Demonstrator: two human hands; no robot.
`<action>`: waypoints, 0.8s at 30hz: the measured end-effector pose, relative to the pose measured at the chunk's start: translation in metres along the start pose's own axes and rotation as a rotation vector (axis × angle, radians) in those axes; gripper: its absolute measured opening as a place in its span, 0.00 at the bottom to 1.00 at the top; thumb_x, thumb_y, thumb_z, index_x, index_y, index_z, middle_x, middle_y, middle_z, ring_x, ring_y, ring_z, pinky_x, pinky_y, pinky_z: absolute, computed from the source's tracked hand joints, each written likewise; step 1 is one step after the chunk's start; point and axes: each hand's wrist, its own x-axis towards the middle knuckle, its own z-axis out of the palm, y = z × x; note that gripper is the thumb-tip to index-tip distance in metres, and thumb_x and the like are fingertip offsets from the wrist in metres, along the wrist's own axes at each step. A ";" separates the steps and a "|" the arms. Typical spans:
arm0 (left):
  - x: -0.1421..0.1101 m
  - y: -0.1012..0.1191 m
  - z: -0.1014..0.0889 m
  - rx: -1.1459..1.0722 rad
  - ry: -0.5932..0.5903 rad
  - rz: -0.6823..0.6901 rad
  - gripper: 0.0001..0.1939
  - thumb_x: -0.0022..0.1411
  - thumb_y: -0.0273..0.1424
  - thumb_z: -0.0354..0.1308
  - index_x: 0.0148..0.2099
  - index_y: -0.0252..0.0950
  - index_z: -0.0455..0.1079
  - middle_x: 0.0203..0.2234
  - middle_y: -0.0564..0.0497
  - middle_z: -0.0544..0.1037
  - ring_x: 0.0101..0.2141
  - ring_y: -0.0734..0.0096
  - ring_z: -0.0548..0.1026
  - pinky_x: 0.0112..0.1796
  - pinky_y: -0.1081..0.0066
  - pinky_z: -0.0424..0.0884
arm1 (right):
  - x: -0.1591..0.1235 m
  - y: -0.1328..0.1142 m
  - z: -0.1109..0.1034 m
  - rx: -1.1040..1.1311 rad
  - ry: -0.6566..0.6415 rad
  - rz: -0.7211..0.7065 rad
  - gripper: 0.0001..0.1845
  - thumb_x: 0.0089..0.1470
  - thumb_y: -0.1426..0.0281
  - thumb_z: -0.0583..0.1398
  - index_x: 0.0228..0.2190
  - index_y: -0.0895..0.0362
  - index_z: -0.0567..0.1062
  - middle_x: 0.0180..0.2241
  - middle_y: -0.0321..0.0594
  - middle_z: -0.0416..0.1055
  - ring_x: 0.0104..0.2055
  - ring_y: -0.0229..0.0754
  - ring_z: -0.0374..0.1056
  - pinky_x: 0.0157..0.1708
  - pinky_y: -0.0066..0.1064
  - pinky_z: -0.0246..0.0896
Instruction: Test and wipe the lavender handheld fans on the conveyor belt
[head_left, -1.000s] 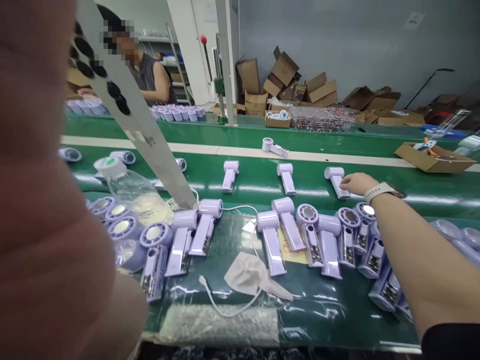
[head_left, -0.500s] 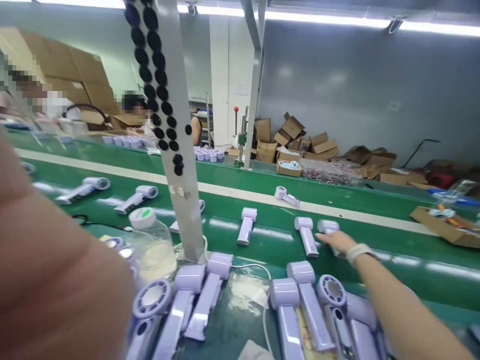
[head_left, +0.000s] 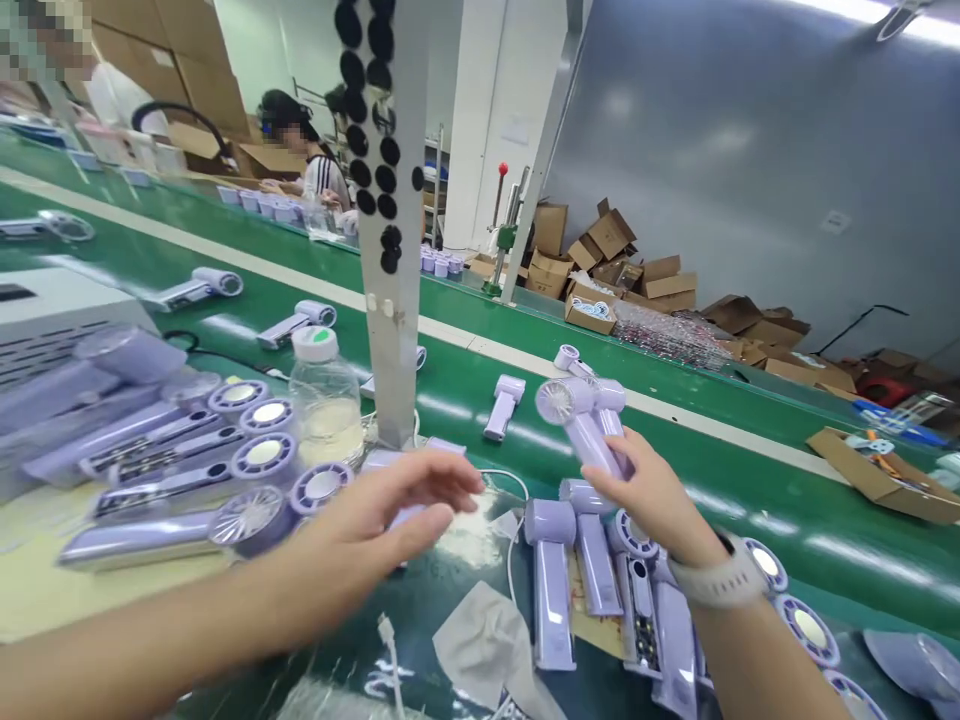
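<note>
My right hand (head_left: 651,498) is closed round the handle of a lilac handheld fan (head_left: 576,417), lifted off the green conveyor belt (head_left: 675,450) with its round head up and to the left. A second fan (head_left: 611,400) lies just behind it. My left hand (head_left: 382,520) hovers with fingers stretched out over the bench, holding nothing, close to a white cable (head_left: 501,480). Below the right hand lie several more lilac fans (head_left: 551,570) side by side.
A clear bottle with a white cap (head_left: 324,395) stands beside a grey upright post with black dots (head_left: 390,230). More fans (head_left: 225,450) lie at the left. A grey cloth (head_left: 480,640) lies in front. People sit across the belt. Cardboard boxes (head_left: 622,270) pile at the back.
My right hand has picked a fan up off the belt and drawn it back. My left arm has dropped from in front of the camera, hand now open over the bench. The view swung left.
</note>
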 end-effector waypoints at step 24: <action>-0.007 -0.016 -0.012 -0.786 0.248 -0.287 0.34 0.43 0.63 0.68 0.36 0.36 0.80 0.38 0.45 0.85 0.45 0.50 0.82 0.46 0.58 0.80 | -0.135 -0.126 0.120 0.982 -0.620 -0.065 0.07 0.64 0.65 0.58 0.37 0.55 0.71 0.20 0.30 0.66 0.22 0.38 0.63 0.26 0.29 0.59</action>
